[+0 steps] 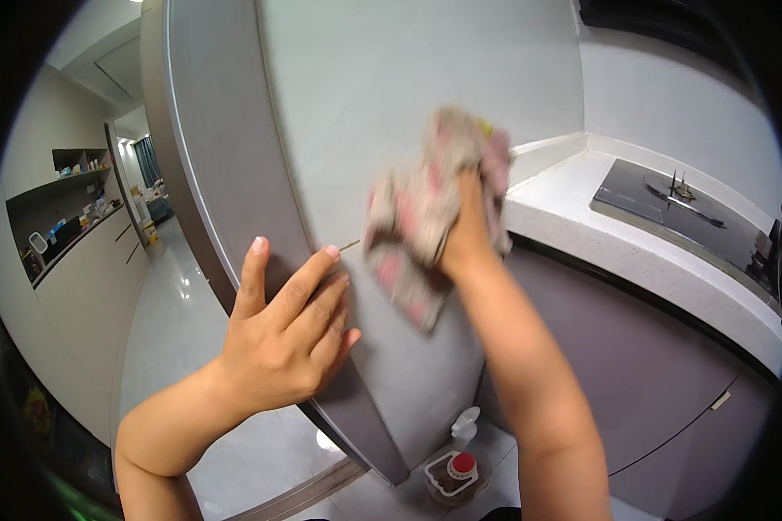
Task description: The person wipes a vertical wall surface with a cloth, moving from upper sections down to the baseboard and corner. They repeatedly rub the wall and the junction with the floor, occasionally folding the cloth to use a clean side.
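Note:
My right hand is wrapped in a beige and pink patterned cleaning cloth, which lies against the pale grey wall. The cloth is smeared by motion and hides most of the fingers. A loose corner of it hangs down to the left of the wrist. Lower and to the left, my left hand is open, fingers stretched out and apart. It is at the grey door frame, with the fingertips close to where the frame meets the wall; whether they press on it I cannot tell.
To the right, a white countertop carries a black gas hob above grey cabinets. On the floor below stand a clear jug with a red cap and a white bottle. Through the doorway are cream cabinets with shelves of small items.

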{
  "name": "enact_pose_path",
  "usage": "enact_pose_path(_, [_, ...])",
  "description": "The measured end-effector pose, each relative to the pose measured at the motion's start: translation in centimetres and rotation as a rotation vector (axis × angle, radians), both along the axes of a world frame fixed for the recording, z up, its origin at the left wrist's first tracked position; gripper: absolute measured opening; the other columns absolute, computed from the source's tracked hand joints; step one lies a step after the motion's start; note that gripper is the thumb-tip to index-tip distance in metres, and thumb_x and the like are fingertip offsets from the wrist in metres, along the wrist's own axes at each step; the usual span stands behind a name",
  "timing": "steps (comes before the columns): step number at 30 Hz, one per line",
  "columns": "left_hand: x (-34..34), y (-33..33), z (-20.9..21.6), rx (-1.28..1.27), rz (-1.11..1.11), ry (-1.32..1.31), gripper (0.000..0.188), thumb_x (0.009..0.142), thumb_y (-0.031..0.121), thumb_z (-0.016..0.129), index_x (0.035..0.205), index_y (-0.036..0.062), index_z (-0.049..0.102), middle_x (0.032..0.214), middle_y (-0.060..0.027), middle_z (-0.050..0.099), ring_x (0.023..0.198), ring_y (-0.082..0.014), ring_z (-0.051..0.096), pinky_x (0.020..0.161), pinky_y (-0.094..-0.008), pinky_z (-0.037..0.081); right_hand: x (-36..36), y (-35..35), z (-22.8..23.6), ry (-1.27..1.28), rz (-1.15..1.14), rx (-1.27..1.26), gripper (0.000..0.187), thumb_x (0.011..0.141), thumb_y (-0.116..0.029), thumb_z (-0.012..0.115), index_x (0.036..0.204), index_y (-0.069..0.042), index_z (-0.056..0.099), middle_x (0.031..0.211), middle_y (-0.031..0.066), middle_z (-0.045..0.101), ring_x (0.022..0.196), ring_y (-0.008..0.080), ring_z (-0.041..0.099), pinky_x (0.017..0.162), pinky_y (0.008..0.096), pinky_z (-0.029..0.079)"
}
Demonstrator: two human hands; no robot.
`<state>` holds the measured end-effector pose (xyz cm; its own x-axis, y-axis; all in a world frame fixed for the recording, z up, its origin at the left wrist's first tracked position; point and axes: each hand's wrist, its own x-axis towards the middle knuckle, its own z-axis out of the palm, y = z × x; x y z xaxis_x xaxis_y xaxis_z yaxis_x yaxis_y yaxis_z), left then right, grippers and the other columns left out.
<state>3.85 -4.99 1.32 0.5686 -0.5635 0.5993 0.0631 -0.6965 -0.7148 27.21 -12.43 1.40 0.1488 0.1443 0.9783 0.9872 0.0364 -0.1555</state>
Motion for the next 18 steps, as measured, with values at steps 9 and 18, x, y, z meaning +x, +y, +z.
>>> enact_pose_path(9, [0.7,0.5,-0.4,0.007,-0.142,-0.093,0.014,0.074,0.018,0.072,0.074,0.0036,0.069,0.088,-0.0063,0.067,0.104,-0.0282,0.068,0.111,-0.0708,0.021,-4.0,0.9,-6.2,-0.105,0.203,0.069,0.062,0.083,-0.03,0.068,0.135,0.001,0.054,0.143,0.0238,0.047,0.139,0.0436,0.035,0.117,0.0514,0.023])
enact_pose_path(18, [0.6,0.9,-0.1,0.008,-0.16,-0.071,0.013,0.075,0.017,0.071,0.075,0.0046,0.067,0.086,-0.0062,0.068,0.101,-0.0318,0.068,0.114,-0.0702,0.012,9.2,3.2,6.6,-0.159,-0.197,0.263,0.056,0.081,-0.029,0.071,0.127,-0.001,0.054,0.128,0.0215,0.055,0.121,0.0407,0.05,0.105,0.05,0.037])
